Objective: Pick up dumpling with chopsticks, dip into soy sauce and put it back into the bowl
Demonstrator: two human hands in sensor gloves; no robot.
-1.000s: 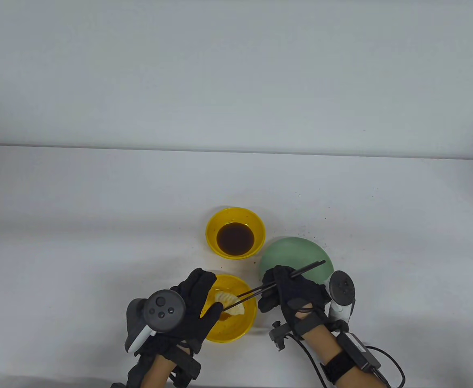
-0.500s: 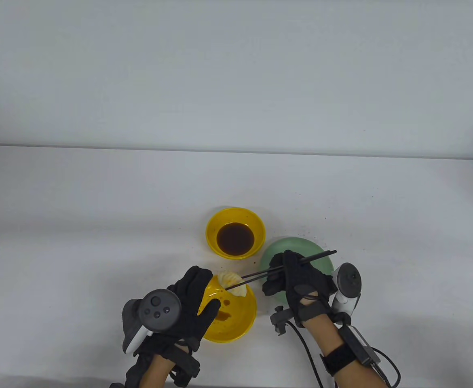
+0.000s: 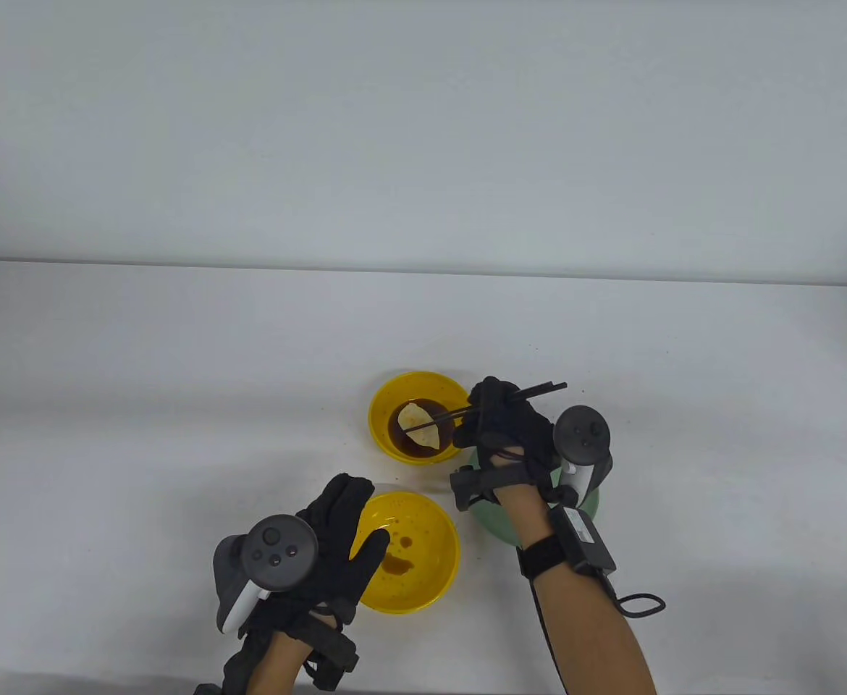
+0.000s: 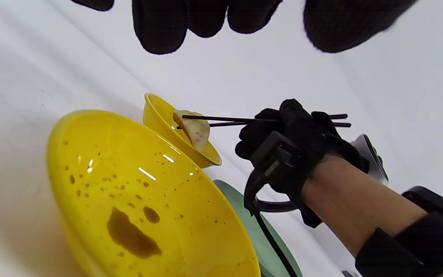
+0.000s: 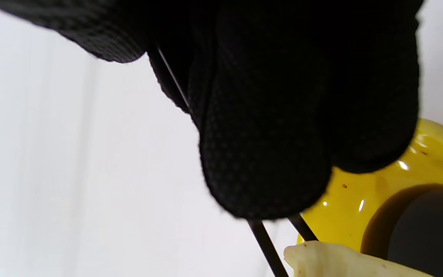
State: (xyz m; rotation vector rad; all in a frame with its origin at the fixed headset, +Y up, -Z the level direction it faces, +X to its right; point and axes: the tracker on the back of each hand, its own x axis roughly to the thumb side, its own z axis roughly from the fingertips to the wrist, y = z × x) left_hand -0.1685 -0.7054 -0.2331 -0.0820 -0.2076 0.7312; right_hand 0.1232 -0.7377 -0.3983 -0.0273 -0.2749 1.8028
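My right hand (image 3: 499,427) grips a pair of black chopsticks (image 3: 532,393) that pinch a pale dumpling (image 3: 418,425). The dumpling hangs in the far yellow soy sauce bowl (image 3: 387,405), its lower end dipped below the rim (image 4: 195,130). The dark sauce (image 5: 417,227) shows beside the dumpling (image 5: 340,261) in the right wrist view. The near yellow bowl (image 3: 431,557) holds only brown sauce stains (image 4: 131,234). My left hand (image 3: 336,550) rests with straight fingers against that bowl's left rim.
A green plate (image 3: 499,525) lies to the right of the near bowl, partly under my right forearm. Small brown spatters mark the white table (image 3: 177,405) around the bowls.
My right hand carried the dumpling from the near bowl up and away into the soy sauce bowl. The left hand stayed at the near bowl's rim.
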